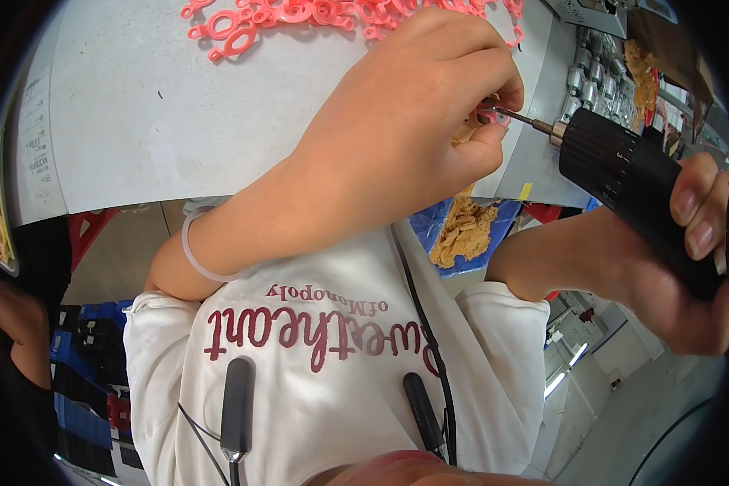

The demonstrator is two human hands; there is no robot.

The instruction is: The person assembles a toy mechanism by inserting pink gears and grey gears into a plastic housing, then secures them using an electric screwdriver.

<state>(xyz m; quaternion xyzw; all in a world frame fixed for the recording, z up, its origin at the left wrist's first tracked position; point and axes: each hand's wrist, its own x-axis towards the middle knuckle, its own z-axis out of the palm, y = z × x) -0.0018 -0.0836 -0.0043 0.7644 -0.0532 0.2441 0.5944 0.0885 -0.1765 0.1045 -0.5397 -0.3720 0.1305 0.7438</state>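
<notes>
A white table point(162, 146) is stretching from 10 o'clock to 1 o'clock. Brownish floor tiles point(138, 243) are showing at 9 o'clock, beside a red angled frame point(95, 225). Blue and black bins point(81, 419) are sitting at 8 o'clock; bright tube lights point(554, 385) are glowing at 4 o'clock.

Matt driver body point(624, 166) — metal bit point(520, 118), glossy plastic rings point(296, 13), cloth shirt point(324, 401)

At the desk point(178, 121), I see the person's left grip point(441, 97) pinching a small pink piece point(504, 120), while the right grip point(676, 317) holds a black cylindrical driver point(620, 166), its thin bit point(526, 120) pointing toward this piece.
</notes>
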